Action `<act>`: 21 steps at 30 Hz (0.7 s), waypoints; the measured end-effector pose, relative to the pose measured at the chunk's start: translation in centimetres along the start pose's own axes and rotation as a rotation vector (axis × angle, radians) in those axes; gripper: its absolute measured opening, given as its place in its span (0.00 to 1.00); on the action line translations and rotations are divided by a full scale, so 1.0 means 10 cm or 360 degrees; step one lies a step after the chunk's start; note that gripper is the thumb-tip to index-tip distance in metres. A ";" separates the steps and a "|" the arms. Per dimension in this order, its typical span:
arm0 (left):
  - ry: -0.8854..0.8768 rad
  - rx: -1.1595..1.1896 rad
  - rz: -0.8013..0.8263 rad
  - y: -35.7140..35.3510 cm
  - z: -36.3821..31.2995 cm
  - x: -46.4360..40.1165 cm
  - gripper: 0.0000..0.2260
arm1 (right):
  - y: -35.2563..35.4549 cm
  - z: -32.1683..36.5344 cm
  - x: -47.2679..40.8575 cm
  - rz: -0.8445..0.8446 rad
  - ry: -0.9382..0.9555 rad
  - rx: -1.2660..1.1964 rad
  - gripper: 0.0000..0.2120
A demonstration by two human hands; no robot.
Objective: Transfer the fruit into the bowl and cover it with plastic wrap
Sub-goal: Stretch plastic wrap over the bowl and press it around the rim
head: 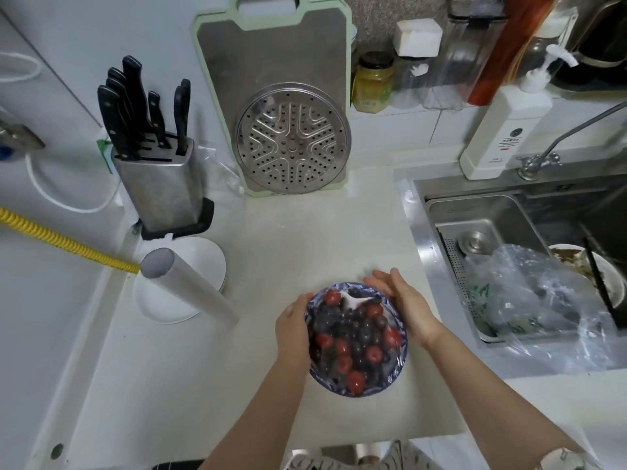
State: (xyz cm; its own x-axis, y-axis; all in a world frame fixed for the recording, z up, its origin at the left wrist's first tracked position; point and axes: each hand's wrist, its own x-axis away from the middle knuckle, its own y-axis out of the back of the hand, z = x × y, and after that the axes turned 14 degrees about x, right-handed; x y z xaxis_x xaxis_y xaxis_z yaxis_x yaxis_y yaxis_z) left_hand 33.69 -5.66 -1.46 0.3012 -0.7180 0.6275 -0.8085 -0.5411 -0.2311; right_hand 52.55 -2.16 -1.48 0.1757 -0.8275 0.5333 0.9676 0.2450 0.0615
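A blue patterned bowl stands on the pale counter near its front edge, filled with red and dark blue fruit. Clear plastic wrap stretches over the bowl's top and shines over the fruit. My left hand presses flat against the bowl's left side. My right hand cups the far right rim, fingers together and curved over the wrap. To the left, a roll of plastic wrap lies tilted across a white plate.
A steel knife block stands at the back left. A cutting board and a round steamer rack lean on the wall. The sink at right holds a crumpled plastic bag. A yellow hose runs at left.
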 end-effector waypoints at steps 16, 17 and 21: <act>0.0109 0.0173 -0.0125 0.20 0.20 0.01 0.21 | -0.03 -0.07 0.20 -0.0143 0.0065 -0.0128 0.29; 0.0059 0.0057 -0.0061 0.20 0.15 -0.02 0.23 | -0.04 -0.12 0.28 -0.0197 0.0090 -0.0115 0.29; 0.0043 -0.0162 0.0297 0.07 -0.12 -0.07 0.20 | -0.23 -0.29 0.53 -0.0269 0.0169 -0.0334 0.20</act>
State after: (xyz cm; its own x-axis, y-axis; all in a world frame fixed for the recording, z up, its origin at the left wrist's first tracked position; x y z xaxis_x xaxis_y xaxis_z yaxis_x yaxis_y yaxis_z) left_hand 32.34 -5.00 -1.14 0.1288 -0.7888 0.6010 -0.8962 -0.3520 -0.2699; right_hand 51.76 -8.63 -1.23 0.0163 -0.8985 0.4386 0.9992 -0.0014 -0.0399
